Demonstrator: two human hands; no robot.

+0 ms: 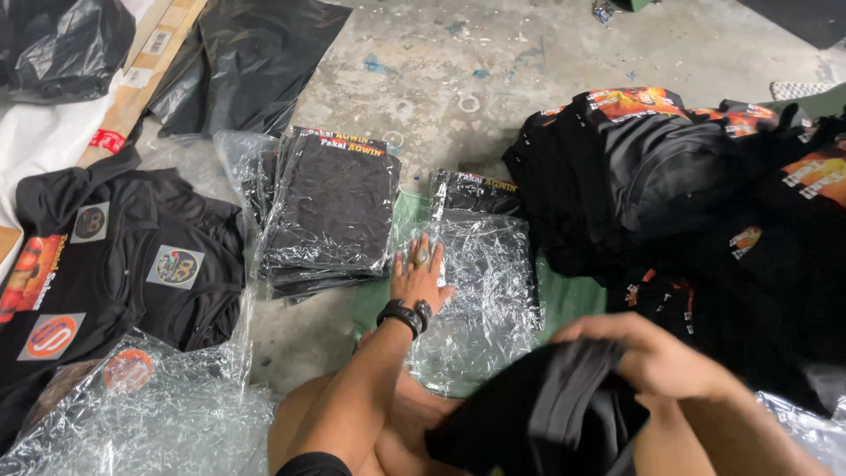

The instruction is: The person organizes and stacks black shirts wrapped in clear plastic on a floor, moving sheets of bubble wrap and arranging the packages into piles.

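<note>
Currently, left hand [419, 275] lies flat, fingers spread, pinning the clear crinkled plastic sleeve [480, 291]; right hand [648, 351] clasps the folded black cotton shirt [542, 410]. Advisable: keep sleeve mouth flat, fold tight.

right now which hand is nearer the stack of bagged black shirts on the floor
Left. The left hand lies flat on a clear bag just right of the stack; the right hand grips a folded shirt farther away.

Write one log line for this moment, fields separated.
left hand: flat on clear plastic bag | right hand: gripping folded black shirt | bagged shirt stack: beside
</note>
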